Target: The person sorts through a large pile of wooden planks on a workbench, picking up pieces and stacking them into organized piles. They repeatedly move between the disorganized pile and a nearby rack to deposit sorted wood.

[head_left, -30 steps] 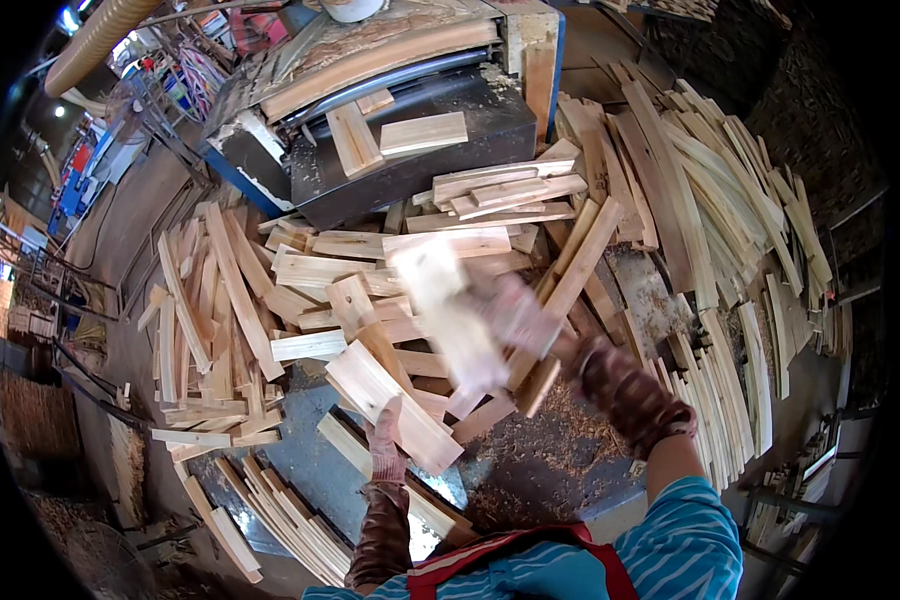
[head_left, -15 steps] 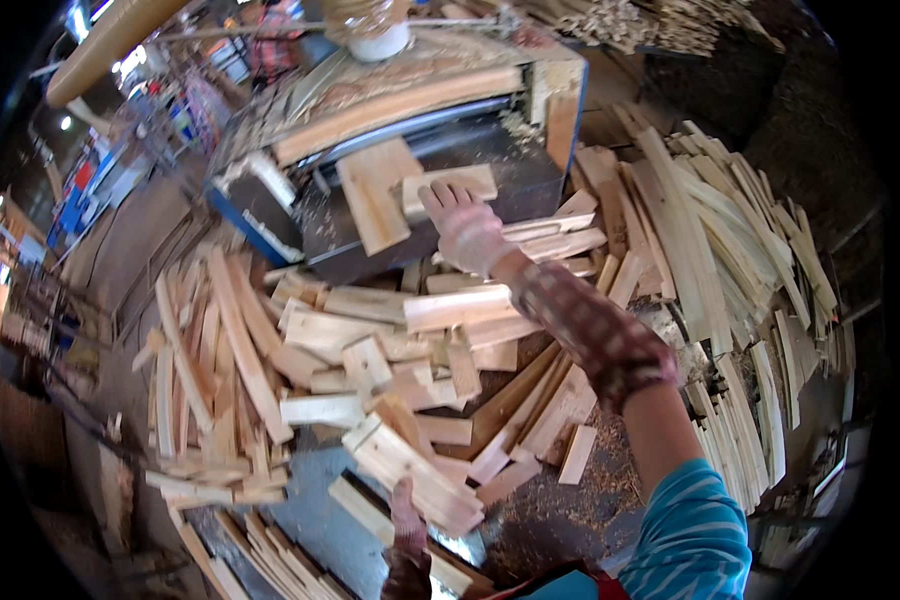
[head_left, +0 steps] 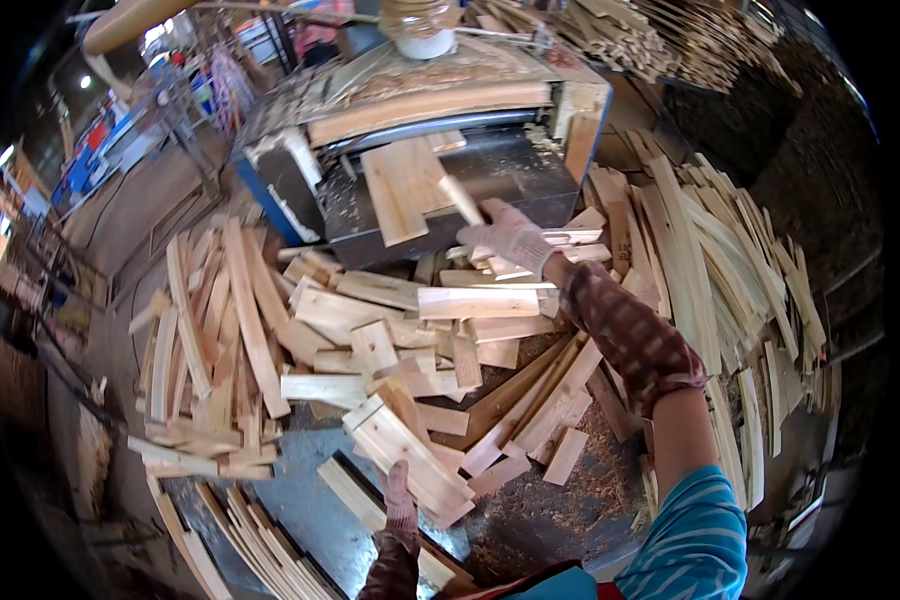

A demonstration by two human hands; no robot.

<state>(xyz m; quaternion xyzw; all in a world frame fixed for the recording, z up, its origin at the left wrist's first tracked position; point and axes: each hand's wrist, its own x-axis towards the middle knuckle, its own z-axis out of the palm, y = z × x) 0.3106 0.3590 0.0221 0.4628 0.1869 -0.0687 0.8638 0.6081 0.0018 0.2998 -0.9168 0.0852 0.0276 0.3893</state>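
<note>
My right hand, in a pale work glove, reaches out to the feed table of a thickness planer. It grips the near end of a narrow wooden strip lying on that table. A wider short board lies on the table just left of the strip. My left hand, also gloved, rests flat with its fingers extended on the near end of a bundle of short boards close to my body.
Loose offcuts lie heaped between me and the planer. Long slats are stacked at the left and right. Sawdust covers the surface in front of me. A duct runs overhead at upper left.
My right hand carried a board from the heap up to the planer, let it go there, and now sits lower on the narrow strip. My left hand stayed on the near bundle.
</note>
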